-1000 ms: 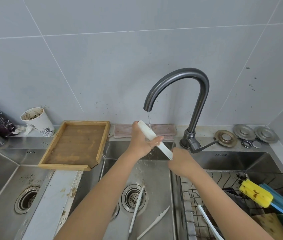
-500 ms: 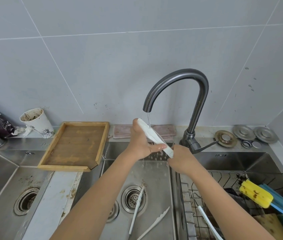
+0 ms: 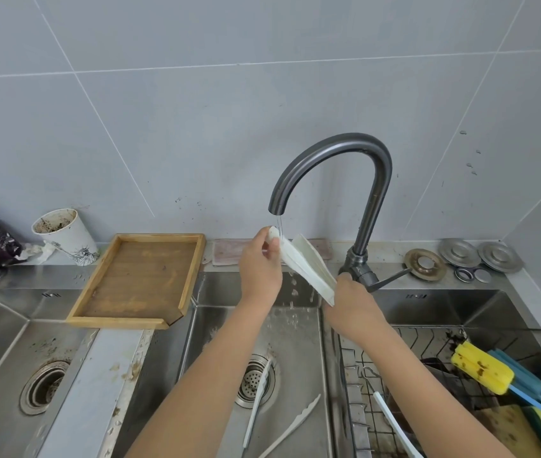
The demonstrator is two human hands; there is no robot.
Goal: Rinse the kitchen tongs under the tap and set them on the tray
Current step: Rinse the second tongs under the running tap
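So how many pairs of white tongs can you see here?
2: the held tongs under the tap, gripped by the left hand and right hand, and the spare tongs lying in the sink. More may be hidden.

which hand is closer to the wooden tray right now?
Left. The left hand grips the tongs just right of the wooden tray; the right hand holds their other end, farther right by the tap base.
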